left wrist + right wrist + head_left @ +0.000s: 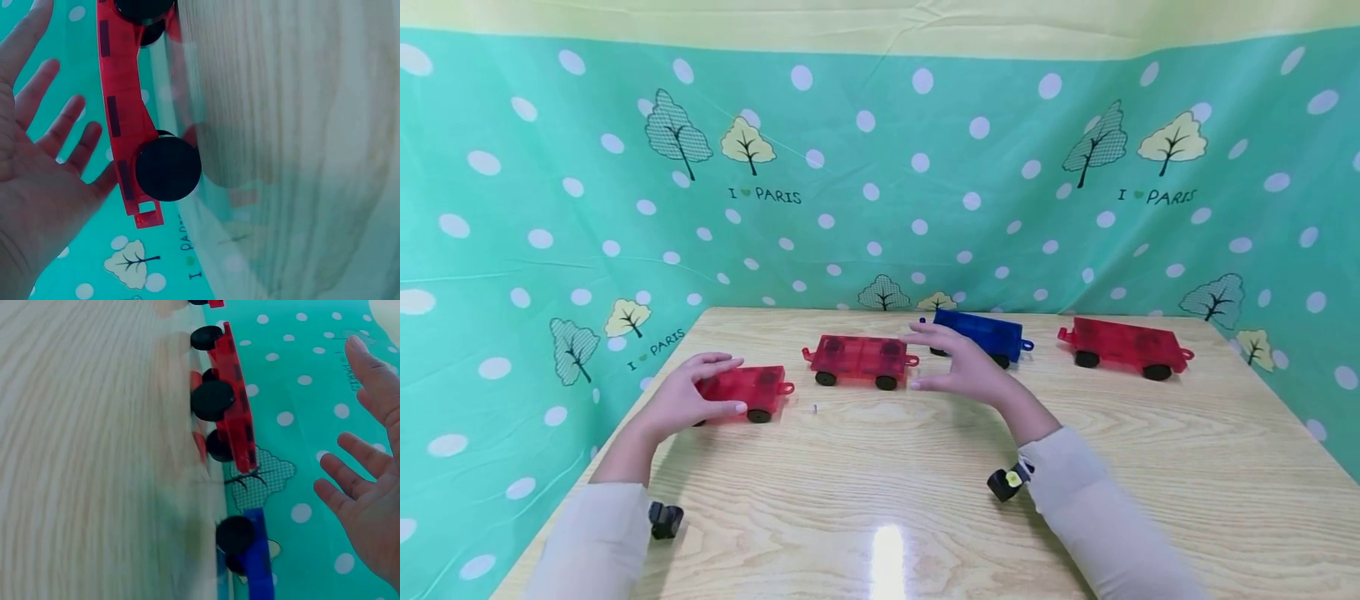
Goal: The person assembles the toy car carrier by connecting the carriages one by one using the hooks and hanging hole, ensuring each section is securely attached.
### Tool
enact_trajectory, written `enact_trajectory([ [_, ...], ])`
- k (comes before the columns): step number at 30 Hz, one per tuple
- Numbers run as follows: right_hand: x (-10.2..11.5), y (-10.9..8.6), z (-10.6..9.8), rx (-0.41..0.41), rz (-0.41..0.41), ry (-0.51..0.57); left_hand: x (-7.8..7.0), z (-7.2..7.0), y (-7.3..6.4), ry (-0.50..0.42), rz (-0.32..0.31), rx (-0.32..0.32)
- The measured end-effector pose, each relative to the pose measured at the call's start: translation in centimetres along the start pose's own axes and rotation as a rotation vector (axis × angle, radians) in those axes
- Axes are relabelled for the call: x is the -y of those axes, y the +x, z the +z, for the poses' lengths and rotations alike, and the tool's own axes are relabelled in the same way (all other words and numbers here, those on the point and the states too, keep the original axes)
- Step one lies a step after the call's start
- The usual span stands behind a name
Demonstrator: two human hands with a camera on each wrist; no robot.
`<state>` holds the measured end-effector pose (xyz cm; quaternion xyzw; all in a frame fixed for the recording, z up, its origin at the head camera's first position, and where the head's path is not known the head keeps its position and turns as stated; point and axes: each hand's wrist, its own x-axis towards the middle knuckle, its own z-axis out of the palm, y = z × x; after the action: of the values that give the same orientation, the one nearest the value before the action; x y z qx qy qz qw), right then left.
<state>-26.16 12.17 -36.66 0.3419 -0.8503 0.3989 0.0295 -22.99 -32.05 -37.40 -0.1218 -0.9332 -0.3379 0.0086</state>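
Observation:
At the table's left, my left hand (688,392) is beside a red toy train car (756,390) with black wheels, thumb and fingers spread over its rear end. The left wrist view shows that hand (53,159) with its fingers apart, next to the red car's (119,94) side. My right hand (962,367) is spread at the right end of a second red car (859,358), partly overlapping a blue car (988,335) behind it. From the right wrist, this hand (369,500) holds nothing, its fingers extended.
A third red car (1123,346) stands at the right on the wooden table (820,483). A small speck (815,409) lies ahead of the middle car. Behind the table hangs a green dotted curtain (880,217).

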Motion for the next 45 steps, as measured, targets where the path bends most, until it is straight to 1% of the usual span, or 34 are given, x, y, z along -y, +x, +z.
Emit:
enact_trajectory([
  [5,-0.3,1.2,1.2,0.015,0.013,0.039,0.1,0.0,0.8,0.042,0.025,0.035],
  [9,-0.5,2.0,2.0,0.013,0.038,0.044,0.1,0.1,1.1,0.062,0.034,0.054],
  [12,-0.7,2.6,2.6,0.004,0.060,0.039,0.0,0.2,1.3,0.063,0.033,0.056],
  [19,-1.0,3.8,3.9,-0.004,0.074,0.043,0.2,0.1,1.8,0.082,0.039,0.060],
  [25,-1.3,4.6,4.4,-0.007,0.138,0.049,0.4,0.0,2.3,0.107,0.061,0.074],
  [27,-1.5,5.0,4.6,-0.001,0.148,0.045,0.4,0.1,2.4,0.115,0.060,0.086],
  [33,-2.3,5.8,5.1,0.034,0.145,0.032,0.3,0.3,2.8,0.089,0.009,0.127],
  [40,-2.5,6.2,5.5,0.058,0.211,0.033,0.1,0.5,2.9,0.080,-0.038,0.141],
  [45,-2.4,6.5,5.5,0.067,0.264,0.020,0.0,0.5,2.9,0.090,-0.048,0.165],
])
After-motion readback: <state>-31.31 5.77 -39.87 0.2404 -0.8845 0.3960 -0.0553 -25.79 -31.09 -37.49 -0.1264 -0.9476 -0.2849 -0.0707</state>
